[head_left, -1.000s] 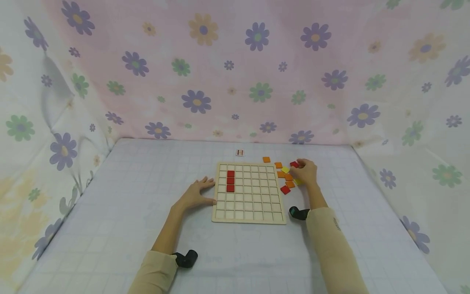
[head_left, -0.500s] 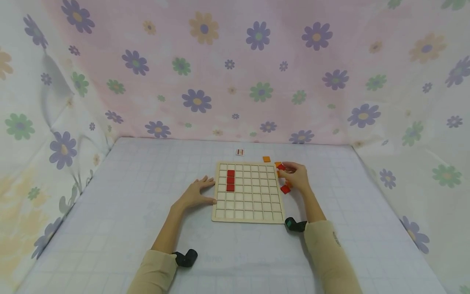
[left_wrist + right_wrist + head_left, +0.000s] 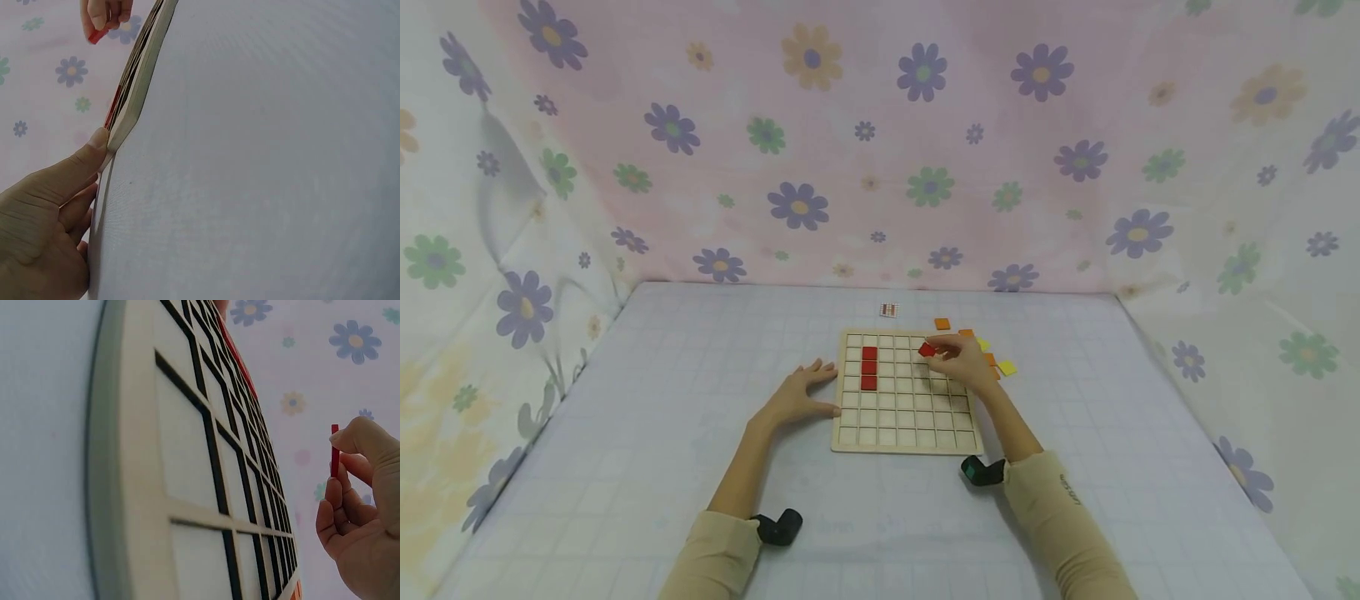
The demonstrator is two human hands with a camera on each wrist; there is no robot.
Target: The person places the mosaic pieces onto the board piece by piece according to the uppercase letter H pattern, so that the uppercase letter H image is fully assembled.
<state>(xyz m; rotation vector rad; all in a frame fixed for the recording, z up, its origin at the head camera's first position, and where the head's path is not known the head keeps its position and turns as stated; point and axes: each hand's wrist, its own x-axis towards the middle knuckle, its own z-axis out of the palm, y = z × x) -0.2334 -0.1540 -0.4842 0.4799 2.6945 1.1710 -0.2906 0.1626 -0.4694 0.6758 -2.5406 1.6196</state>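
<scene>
My right hand (image 3: pixel 966 364) pinches a red square tile (image 3: pixel 927 350) between thumb and fingertips, over the upper right part of the wooden grid board (image 3: pixel 887 420). In the right wrist view the held tile (image 3: pixel 335 452) stands edge-on, apart from the board. Three red tiles (image 3: pixel 868 367) sit one below another in the grid's second column from the left. With fingers spread, my left hand (image 3: pixel 796 397) touches the board's left edge; its thumb (image 3: pixel 92 150) lies against the rim in the left wrist view.
Orange tiles (image 3: pixel 942 323) and yellow tiles (image 3: pixel 1007 367) lie loose beyond the board's right side, some partly hidden by my right hand. A small printed card (image 3: pixel 889 310) lies behind the board. Flowered cloth (image 3: pixel 850 167) rises behind the table.
My right hand has moved left from the loose tiles to over the board, carrying the red tile. Another loose red tile is now hidden from the head view. The left hand stays put.
</scene>
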